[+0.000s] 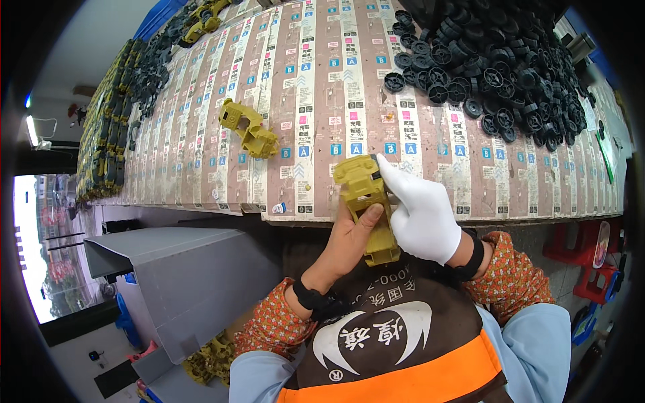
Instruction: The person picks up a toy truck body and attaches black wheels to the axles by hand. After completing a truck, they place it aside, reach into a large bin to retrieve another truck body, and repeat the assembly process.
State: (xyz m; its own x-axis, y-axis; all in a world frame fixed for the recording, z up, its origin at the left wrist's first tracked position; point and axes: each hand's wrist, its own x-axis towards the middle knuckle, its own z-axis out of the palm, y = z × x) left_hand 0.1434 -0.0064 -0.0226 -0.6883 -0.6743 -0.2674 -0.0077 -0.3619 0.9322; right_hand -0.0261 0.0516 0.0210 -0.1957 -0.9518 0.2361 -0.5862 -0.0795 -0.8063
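My bare left hand (347,245) is closed round a yellow plastic toy truck body (363,185), its thumb lying across the middle. The truck body is held just over the table's front edge, one end toward the far side. My right hand (422,215), in a white glove, rests against the body's right side, with its forefinger extended to the far end; whether it pinches a small part there is hidden. Another yellow truck body (248,129) lies on the table, farther left.
A heap of black toy wheels (497,67) covers the table's far right. Yellow and dark toy parts (111,121) are stacked along the left edge. Below the table at left stands a grey bin (195,282), with more yellow parts (208,359) beside it. Red stools (594,279) are at right.
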